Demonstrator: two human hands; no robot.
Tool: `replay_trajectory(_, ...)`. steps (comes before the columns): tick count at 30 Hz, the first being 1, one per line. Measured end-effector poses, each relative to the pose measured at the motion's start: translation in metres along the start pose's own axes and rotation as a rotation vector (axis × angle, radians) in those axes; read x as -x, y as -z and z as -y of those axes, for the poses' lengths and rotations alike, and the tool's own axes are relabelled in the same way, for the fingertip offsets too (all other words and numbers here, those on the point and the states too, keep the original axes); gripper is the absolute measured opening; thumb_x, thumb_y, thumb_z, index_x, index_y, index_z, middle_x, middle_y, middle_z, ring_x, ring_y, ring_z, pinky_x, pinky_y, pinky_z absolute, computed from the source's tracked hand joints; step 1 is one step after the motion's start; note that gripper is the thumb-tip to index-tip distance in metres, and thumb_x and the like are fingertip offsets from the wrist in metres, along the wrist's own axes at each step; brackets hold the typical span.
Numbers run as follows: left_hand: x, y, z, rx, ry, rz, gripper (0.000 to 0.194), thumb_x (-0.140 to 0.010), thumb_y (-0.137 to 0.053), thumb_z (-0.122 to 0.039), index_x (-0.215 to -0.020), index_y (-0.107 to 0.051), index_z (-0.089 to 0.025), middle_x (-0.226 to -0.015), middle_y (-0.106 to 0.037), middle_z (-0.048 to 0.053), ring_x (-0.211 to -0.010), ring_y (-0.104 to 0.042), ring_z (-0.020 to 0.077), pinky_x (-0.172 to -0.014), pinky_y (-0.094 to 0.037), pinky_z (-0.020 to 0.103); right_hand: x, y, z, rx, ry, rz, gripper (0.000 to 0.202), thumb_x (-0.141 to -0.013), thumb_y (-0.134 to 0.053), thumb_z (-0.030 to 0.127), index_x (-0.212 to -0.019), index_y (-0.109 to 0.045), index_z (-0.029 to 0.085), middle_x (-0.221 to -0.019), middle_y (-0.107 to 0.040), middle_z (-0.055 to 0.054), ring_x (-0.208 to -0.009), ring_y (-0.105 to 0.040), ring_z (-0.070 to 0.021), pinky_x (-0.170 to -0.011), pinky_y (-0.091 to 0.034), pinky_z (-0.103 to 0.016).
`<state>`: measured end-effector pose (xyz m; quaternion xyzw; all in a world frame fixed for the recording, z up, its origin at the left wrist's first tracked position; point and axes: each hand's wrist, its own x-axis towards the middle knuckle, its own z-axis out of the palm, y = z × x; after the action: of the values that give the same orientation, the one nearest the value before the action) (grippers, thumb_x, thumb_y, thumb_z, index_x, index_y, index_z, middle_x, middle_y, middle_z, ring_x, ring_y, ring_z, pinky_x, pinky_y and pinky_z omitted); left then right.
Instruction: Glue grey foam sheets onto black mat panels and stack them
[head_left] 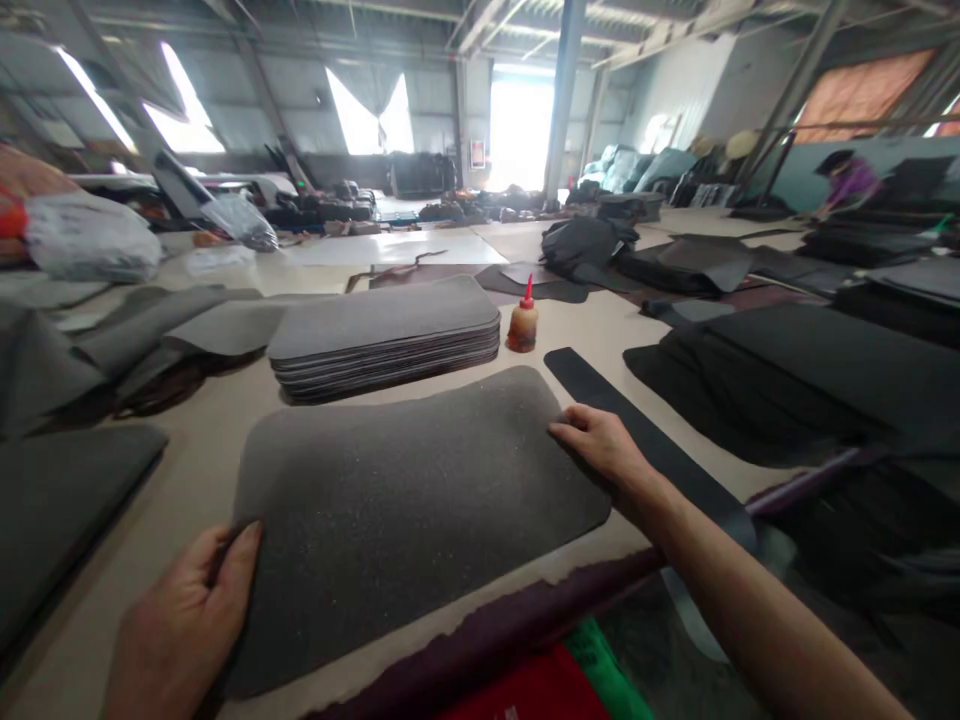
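A dark grey sheet with rounded corners (420,500) lies in front of me, its surface dotted with small pale specks. My left hand (187,610) grips its left edge, thumb on top and fingers underneath. At the upper right edge, my right hand (600,440) pinches the same sheet between thumb and fingers. Just beyond it stands a neat stack of similar grey sheets (382,330). A squat glue bottle (523,326) with a red pointed nozzle and brownish contents stands right of that stack. A long black strip (645,440) runs diagonally past my right hand.
Dark sheets are piled at the right (810,370). Another dark stack (67,510) sits at the left, with loose grey pieces (172,330) behind it. Across the pale table (585,330), a person in purple (851,182) bends over work at the far right.
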<state>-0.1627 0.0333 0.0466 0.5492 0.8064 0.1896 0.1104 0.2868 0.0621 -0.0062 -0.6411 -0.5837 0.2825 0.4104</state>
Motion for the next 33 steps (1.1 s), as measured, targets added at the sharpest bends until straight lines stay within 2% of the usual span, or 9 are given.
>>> replay_trajectory(6, -0.008, -0.010, 0.004, -0.073, 0.031, 0.036, 0.054, -0.088, -0.034, -0.066, -0.113, -0.061, -0.027, -0.092, -0.069, 0.006, -0.067, -0.056, 0.0256, -0.064, -0.043, 0.031, -0.001, 0.003, -0.001, 0.134, 0.051, -0.024, 0.029, -0.089, -0.063, 0.047, -0.076, -0.059, 0.021, -0.068, -0.057, 0.003, -0.062, -0.051, -0.0160, -0.054, -0.033, -0.025)
replay_trajectory(14, -0.009, -0.015, 0.007, -0.114, 0.022, 0.024, 0.054, -0.086, -0.035, -0.067, -0.113, -0.060, -0.028, -0.078, -0.064, 0.006, -0.062, -0.054, 0.0261, -0.060, -0.040, 0.031, 0.004, 0.004, 0.010, 0.325, 0.056, -0.059, 0.026, -0.088, -0.064, 0.043, -0.073, -0.057, 0.023, -0.067, -0.057, 0.001, -0.063, -0.053, -0.0184, -0.058, -0.034, -0.028)
replay_trajectory(22, -0.007, -0.013, 0.003, -0.129, -0.005, 0.049, 0.057, -0.085, -0.032, -0.067, -0.113, -0.060, -0.027, -0.101, -0.071, 0.009, -0.075, -0.061, 0.0290, -0.064, -0.043, 0.032, 0.004, 0.002, 0.012, 0.440, 0.037, -0.071, 0.021, -0.089, -0.068, 0.040, -0.079, -0.060, 0.023, -0.070, -0.059, 0.001, -0.066, -0.056, -0.0193, -0.060, -0.035, -0.030)
replay_trajectory(24, -0.006, -0.013, 0.001, -0.123, -0.007, 0.047, 0.058, -0.084, -0.032, -0.068, -0.112, -0.062, -0.025, -0.099, -0.071, 0.010, -0.076, -0.063, 0.0298, -0.064, -0.044, 0.032, 0.004, 0.002, 0.010, 0.461, 0.035, -0.106, 0.018, -0.087, -0.072, 0.039, -0.091, -0.062, 0.024, -0.077, -0.061, 0.001, -0.070, -0.058, -0.0202, -0.062, -0.037, -0.030)
replay_trajectory(26, -0.006, -0.012, -0.001, -0.115, -0.002, 0.061, 0.061, -0.084, -0.031, -0.068, -0.113, -0.062, -0.024, -0.097, -0.072, 0.011, -0.077, -0.064, 0.0309, -0.065, -0.045, 0.033, 0.005, 0.002, 0.008, 0.471, 0.036, -0.150, 0.032, -0.085, -0.075, 0.040, -0.110, -0.061, 0.024, -0.094, -0.064, -0.001, -0.078, -0.060, -0.0211, -0.065, -0.040, -0.031)
replay_trajectory(28, -0.005, -0.011, -0.002, -0.126, -0.005, 0.073, 0.064, -0.083, -0.030, -0.068, -0.115, -0.062, -0.023, -0.101, -0.072, 0.013, -0.081, -0.065, 0.0327, -0.067, -0.047, 0.035, 0.006, 0.002, 0.006, 0.477, 0.047, -0.184, 0.046, -0.084, -0.078, 0.042, -0.120, -0.057, 0.022, -0.111, -0.061, -0.004, -0.085, -0.061, -0.0217, -0.069, -0.044, -0.031)
replay_trajectory(30, -0.005, -0.010, -0.003, -0.132, -0.002, 0.078, 0.065, -0.082, -0.030, -0.068, -0.116, -0.061, -0.022, -0.107, -0.072, 0.013, -0.086, -0.066, 0.0338, -0.071, -0.047, 0.036, 0.007, 0.003, 0.005, 0.485, 0.059, -0.204, 0.049, -0.083, -0.079, 0.043, -0.121, -0.056, 0.021, -0.118, -0.058, -0.006, -0.089, -0.062, -0.0219, -0.072, -0.046, -0.032)
replay_trajectory(33, -0.006, -0.010, 0.000, -0.098, -0.007, 0.094, 0.060, -0.084, -0.033, -0.066, -0.115, -0.061, -0.023, -0.109, -0.072, 0.012, -0.091, -0.066, 0.0325, -0.073, -0.046, 0.034, 0.007, 0.002, 0.005, 0.500, 0.066, -0.209, 0.043, -0.084, -0.077, 0.043, -0.116, -0.059, 0.021, -0.117, -0.057, -0.005, -0.089, -0.062, -0.0215, -0.073, -0.047, -0.033)
